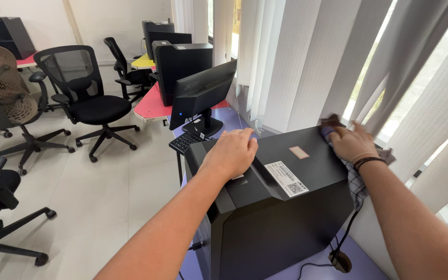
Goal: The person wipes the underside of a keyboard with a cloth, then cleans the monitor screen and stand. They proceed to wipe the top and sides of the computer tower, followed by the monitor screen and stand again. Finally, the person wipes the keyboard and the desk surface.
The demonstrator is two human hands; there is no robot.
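- My left hand rests, fingers curled, on the tower's top front edge.
- My right hand presses a cloth flat on its far corner, beside the blinds.

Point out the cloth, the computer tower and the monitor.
cloth (357,182), head view, on the checked part hanging below the right wrist.
computer tower (286,218), head view, on its black side panel.
monitor (203,88), head view, on the back of its black casing.

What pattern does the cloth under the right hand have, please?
The cloth under the right hand is checked, in bluish-grey and dark tones; the head view shows it.
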